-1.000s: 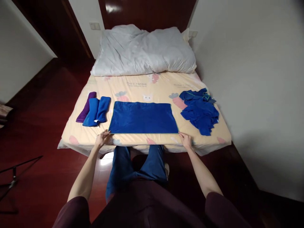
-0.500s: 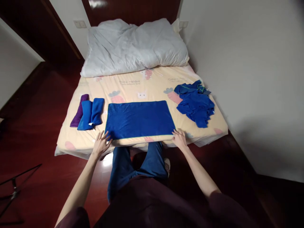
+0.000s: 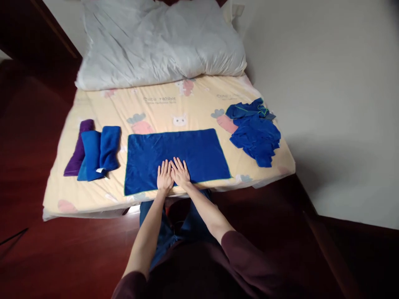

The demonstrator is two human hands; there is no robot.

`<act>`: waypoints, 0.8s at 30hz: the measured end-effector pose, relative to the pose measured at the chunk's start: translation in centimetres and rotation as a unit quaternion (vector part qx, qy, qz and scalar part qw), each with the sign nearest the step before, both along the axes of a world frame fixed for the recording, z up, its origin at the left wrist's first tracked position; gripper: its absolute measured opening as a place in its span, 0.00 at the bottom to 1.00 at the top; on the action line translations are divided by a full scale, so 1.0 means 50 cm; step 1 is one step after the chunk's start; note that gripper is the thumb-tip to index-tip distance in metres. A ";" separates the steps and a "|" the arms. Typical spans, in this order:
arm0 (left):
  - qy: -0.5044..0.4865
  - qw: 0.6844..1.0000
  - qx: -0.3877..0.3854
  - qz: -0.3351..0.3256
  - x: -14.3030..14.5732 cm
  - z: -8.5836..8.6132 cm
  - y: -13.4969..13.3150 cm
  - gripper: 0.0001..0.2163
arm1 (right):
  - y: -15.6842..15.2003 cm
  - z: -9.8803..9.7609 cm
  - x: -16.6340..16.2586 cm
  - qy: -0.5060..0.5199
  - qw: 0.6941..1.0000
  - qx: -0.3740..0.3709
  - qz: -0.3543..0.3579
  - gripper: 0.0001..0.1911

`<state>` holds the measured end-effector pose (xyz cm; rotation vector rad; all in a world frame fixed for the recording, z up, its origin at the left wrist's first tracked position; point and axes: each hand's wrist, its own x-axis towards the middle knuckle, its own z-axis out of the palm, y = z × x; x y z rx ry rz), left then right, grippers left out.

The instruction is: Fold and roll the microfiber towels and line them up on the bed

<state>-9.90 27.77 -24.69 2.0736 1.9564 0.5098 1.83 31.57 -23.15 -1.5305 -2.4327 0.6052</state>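
A dark blue towel (image 3: 190,149) with a green hem lies spread flat near the front edge of the bed (image 3: 193,99). My left hand (image 3: 164,176) and my right hand (image 3: 180,172) lie side by side, palms down and fingers stretched out, on the towel's near middle. Both hands are open and hold nothing. Left of the towel lie two rolled blue towels (image 3: 99,150) and a rolled purple one (image 3: 78,148). A loose heap of blue towels (image 3: 256,132) sits at the bed's right side.
A crumpled white duvet (image 3: 158,41) covers the head of the bed. A white wall (image 3: 327,95) runs close along the right side. Dark red wooden floor (image 3: 46,249) surrounds the bed. My legs in blue trousers are below the bed's front edge.
Both hands left the towel's near corners and came together at its middle, now lying flat on it. The view has shifted closer and to the right.
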 end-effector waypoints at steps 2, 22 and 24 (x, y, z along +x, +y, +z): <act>-0.020 1.000 -0.004 -0.002 -0.003 -0.005 -0.001 0.30 | 0.000 -0.010 0.006 0.001 1.000 -0.007 0.001 0.29; -0.001 0.987 0.037 0.157 -0.274 0.010 -0.114 0.33 | 0.050 -0.038 0.446 -0.095 0.978 0.067 -0.174 0.33; 0.005 0.986 0.042 0.161 -0.270 0.007 -0.112 0.33 | 0.051 -0.044 0.477 -0.110 0.972 0.077 -0.193 0.34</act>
